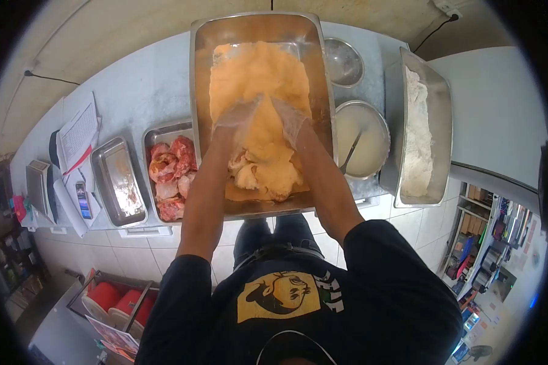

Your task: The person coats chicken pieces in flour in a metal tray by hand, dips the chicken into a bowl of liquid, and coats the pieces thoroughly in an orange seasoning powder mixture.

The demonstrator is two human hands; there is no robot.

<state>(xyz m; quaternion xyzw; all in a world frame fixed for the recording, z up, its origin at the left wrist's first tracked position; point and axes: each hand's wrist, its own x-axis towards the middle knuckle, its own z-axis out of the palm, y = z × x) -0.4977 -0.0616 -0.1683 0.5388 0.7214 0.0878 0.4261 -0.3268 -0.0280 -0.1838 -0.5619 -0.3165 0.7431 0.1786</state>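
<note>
A large steel tray [200, 61] holds orange breading flour [259, 67]. Both my hands wear clear plastic gloves and dip into the flour near the tray's middle. My left hand [240, 114] is angled inward on the left, and my right hand [290, 117] mirrors it on the right. Flour covers or blurs the fingers, so their closure does not show. Between my forearms, flour-coated meat pieces [265, 176] lie at the tray's near end, partly buried.
Left of the tray are raw meat [170, 167] in a steel pan, a shallow pan [120, 179], papers [78, 137] and a phone [83, 201]. Right are a steel bowl [343, 62], a bowl of pale liquid [374, 134] with a utensil, and a pan of white flour [417, 146].
</note>
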